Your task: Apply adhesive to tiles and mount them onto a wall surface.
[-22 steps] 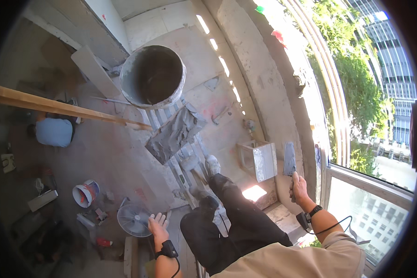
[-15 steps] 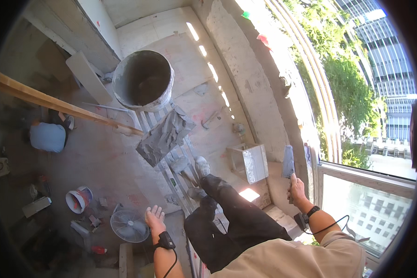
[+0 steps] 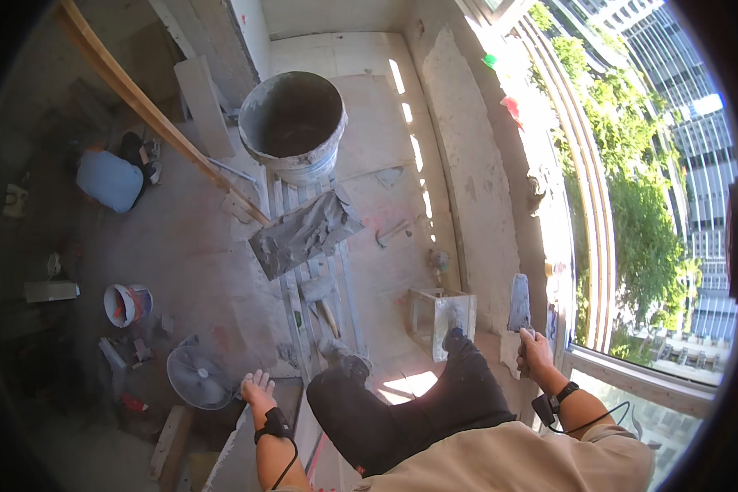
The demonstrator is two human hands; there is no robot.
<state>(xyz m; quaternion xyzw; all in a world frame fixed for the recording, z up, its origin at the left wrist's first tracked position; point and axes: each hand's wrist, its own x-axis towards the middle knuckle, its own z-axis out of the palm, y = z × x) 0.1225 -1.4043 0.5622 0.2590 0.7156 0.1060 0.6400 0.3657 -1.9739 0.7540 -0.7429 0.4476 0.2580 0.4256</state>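
Note:
In my right hand is a trowel, its grey blade pointing away from me beside the windowsill wall. My left hand is empty with its fingers stretched out, near the standing fan. Ahead of my legs, a board of wet grey mortar lies across a slatted plank platform. Behind it stands a large mortar-smeared bucket. My right foot is on or against a small box-like step; my left foot is by the planks.
A long wooden pole slants from upper left toward the mortar board. A person in a blue shirt crouches at the left. A small white bucket and scattered debris lie on the floor. The window frame runs along my right.
My right leg has swung right, its foot now at the box-like step. The view has turned, and both hands sit slightly lower in it. The trowel stays in my right hand.

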